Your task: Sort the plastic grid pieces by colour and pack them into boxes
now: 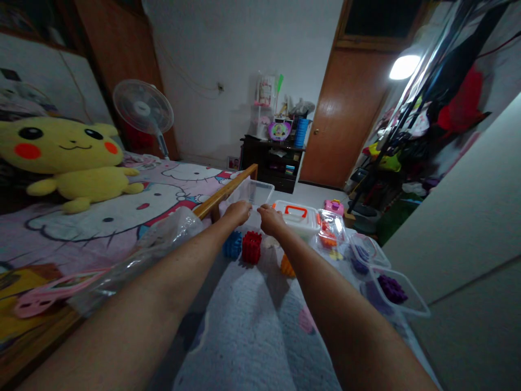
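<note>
Both my arms reach forward over a pale fluffy mat [252, 326]. My left hand [237, 212] is closed on the near rim of a clear plastic bin [260, 190] beside the bed's wooden rail. My right hand [269, 219] is closed just to its right, at the same bin's near edge; what its fingers grip is hidden. Below the hands lie a blue block [233, 245], a red block [251, 247] and an orange block [286, 266].
A white lidded box with an orange handle [296, 215] and clear tubs holding purple blocks [391, 288] sit to the right. A bed with a yellow plush [69, 157] and a plastic bag [163, 239] is on the left. A fan, dark cabinet and door stand behind.
</note>
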Available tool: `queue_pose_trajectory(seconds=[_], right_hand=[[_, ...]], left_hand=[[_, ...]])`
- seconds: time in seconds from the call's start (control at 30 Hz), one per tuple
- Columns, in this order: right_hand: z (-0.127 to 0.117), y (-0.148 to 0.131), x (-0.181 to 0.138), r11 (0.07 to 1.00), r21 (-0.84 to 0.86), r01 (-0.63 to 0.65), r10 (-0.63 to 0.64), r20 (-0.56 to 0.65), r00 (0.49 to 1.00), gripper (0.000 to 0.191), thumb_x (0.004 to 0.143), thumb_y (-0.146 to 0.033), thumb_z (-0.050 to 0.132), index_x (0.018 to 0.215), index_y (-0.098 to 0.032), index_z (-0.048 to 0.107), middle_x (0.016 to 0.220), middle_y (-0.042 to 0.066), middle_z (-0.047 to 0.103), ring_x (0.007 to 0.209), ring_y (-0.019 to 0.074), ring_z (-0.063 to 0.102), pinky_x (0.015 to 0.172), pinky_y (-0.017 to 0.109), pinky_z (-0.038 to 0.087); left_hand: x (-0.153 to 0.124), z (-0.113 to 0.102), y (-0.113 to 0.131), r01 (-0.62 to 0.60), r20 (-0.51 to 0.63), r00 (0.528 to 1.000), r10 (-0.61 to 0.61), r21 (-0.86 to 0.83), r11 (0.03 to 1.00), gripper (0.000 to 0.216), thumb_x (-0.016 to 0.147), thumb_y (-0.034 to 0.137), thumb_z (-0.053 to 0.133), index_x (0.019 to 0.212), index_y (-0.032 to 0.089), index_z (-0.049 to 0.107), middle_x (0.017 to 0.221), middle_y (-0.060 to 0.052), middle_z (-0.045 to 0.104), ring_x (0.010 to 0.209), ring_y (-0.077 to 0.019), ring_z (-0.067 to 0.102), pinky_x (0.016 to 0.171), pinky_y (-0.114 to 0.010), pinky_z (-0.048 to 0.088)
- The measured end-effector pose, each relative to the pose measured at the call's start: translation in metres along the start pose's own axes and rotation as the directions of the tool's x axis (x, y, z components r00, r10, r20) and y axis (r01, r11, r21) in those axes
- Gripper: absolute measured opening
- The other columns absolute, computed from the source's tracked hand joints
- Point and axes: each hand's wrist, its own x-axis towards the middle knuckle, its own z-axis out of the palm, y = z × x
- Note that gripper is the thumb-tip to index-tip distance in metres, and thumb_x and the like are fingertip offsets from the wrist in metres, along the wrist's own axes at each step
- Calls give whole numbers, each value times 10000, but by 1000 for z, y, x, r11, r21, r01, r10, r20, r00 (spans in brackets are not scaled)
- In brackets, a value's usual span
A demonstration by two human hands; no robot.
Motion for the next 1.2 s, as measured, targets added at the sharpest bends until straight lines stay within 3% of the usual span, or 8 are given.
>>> queue_pose_trajectory(seconds=[0.2, 0.37, 0.5, 0.63, 0.83, 1.0, 1.1, 1.2], right_hand=[[-4, 1, 0, 999, 50, -3, 6, -58, 998, 494, 792, 9, 456, 1224, -184, 600, 1351, 115, 535, 1184, 218, 561, 982, 344, 453], [-25, -2, -11, 986, 161, 42, -5, -226, 974, 509, 824, -32, 468, 1315, -142, 542, 1432, 140, 450, 1248, 220, 505, 1060, 320, 410], [-52, -9, -35, 929, 334, 158, 7, -444, 896, 428, 829, -81, 521, 1237, -182, 595, 1422, 116, 441, 1181, 219, 541, 1022, 329, 452], [-79, -13, -84, 922, 300, 244, 6, -642, 767, 275, 861, -93, 498, 1055, -227, 640, 1223, 90, 573, 1090, 213, 573, 965, 345, 483], [-103, 6, -193, 952, 155, 263, -35, -802, 597, 141, 923, -188, 503, 998, -231, 614, 1130, 76, 620, 1005, 204, 616, 861, 389, 545], [-115, 33, -288, 984, 91, 152, -38, -731, 682, 117, 923, -238, 538, 1008, -234, 619, 1206, 90, 621, 1071, 229, 622, 867, 394, 553], [-109, 43, -330, 986, 98, 132, -36, -655, 755, 138, 932, -246, 525, 1012, -243, 637, 1242, 91, 605, 1115, 234, 610, 906, 391, 538], [-93, 48, -354, 975, 161, 151, -30, -580, 814, 147, 927, -237, 522, 997, -250, 652, 1307, 93, 568, 1185, 246, 581, 890, 363, 543]], left_hand=[[-12, -10, 6, -32, -86, 996, 28, -42, 999, 209, 855, 230, 634, 1030, 258, 746, 1141, -96, 715, 1137, -272, 622, 957, -308, 441], [-27, -44, 23, -93, -149, 985, 87, -36, 995, 237, 918, 257, 560, 1098, 238, 714, 1206, -109, 670, 1142, -288, 608, 945, -335, 428], [-58, -88, 57, -186, -244, 954, 176, -18, 982, 261, 927, 284, 543, 1131, 210, 688, 1160, -122, 665, 1124, -323, 594, 905, -364, 438], [-104, -125, 100, -284, -313, 921, 233, -128, 950, 208, 887, 217, 586, 1065, 193, 690, 1114, -122, 657, 1099, -335, 601, 861, -375, 459], [-187, -148, 118, -519, -484, 804, 345, -288, 805, 212, 880, 272, 590, 1072, 239, 673, 1192, -55, 630, 1095, -243, 593, 845, -331, 517], [-234, -122, 92, -563, -783, 618, 69, -380, 734, 278, 861, 310, 612, 1136, 267, 618, 1280, -43, 562, 1075, -211, 573, 879, -338, 522], [-244, -90, 86, -496, -647, 760, -62, -639, 588, 340, 891, 373, 586, 1212, 262, 580, 1308, -54, 554, 1192, -236, 530, 1016, -389, 453], [-251, -59, 88, -301, -331, 942, -55, -906, 299, 469, 909, 454, 556, 1329, 252, 506, 1389, -79, 522, 1320, -276, 456, 1099, -433, 377]])
